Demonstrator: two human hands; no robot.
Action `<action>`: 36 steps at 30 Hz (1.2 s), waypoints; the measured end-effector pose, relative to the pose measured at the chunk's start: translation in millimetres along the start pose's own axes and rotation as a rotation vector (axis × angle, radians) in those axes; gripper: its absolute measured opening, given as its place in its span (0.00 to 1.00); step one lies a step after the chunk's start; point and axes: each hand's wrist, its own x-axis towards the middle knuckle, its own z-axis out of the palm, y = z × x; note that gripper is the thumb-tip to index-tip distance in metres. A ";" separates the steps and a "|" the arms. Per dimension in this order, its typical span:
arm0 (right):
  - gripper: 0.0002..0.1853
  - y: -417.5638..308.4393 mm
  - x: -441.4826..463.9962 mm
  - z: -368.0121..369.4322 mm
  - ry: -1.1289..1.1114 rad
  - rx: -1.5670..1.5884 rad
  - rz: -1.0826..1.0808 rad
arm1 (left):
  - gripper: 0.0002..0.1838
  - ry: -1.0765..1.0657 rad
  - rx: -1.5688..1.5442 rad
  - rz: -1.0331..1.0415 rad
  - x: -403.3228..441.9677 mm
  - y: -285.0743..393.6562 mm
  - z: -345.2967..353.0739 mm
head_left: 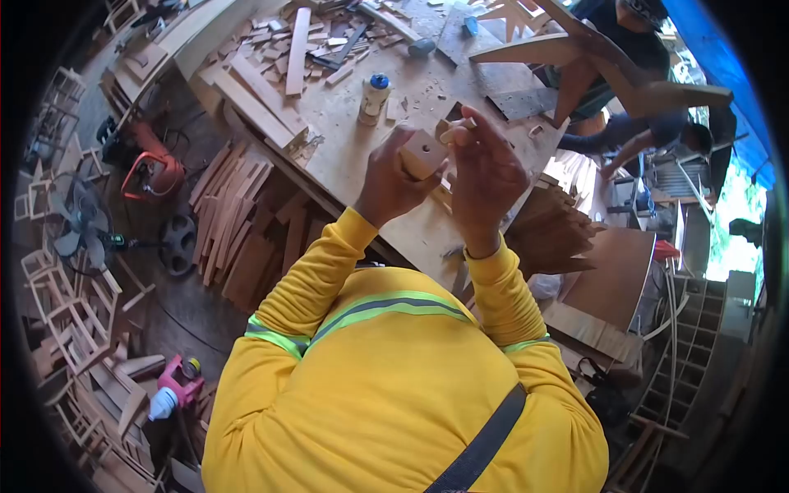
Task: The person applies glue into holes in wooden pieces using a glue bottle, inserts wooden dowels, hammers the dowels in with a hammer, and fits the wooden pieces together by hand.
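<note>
My left hand [393, 181] is wrapped round a wooden block [424, 154], whose end with a small dark hole faces up toward me. Close beside it, my right hand [486, 177] is raised with thumb and fingers bent together. At its fingertips is a small light-brown bit [448, 130], too unclear to name. Whether the right hand touches the block I cannot tell. Just beyond my left hand, a white bottle with a blue cap [375, 100] stands on the worktable [329, 156].
Wood offcuts [271, 41] and long strips cover the table's far left. A mallet-like dark head [422, 48] lies farther back. Curved wooden legs [592, 62] rise at the right, near another person [657, 131]. Stacked boards [238, 214] and a fan [80, 218] are at left.
</note>
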 end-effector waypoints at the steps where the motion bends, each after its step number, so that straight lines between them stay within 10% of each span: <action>1: 0.16 -0.4 -5.2 3.7 0.022 -0.012 -0.031 | 0.27 0.003 0.007 0.026 -2.8 -1.5 -1.9; 36: 0.09 2.7 -4.8 0.1 -0.184 -0.229 -0.143 | 0.32 -0.004 -0.045 0.088 -3.4 -11.5 -1.5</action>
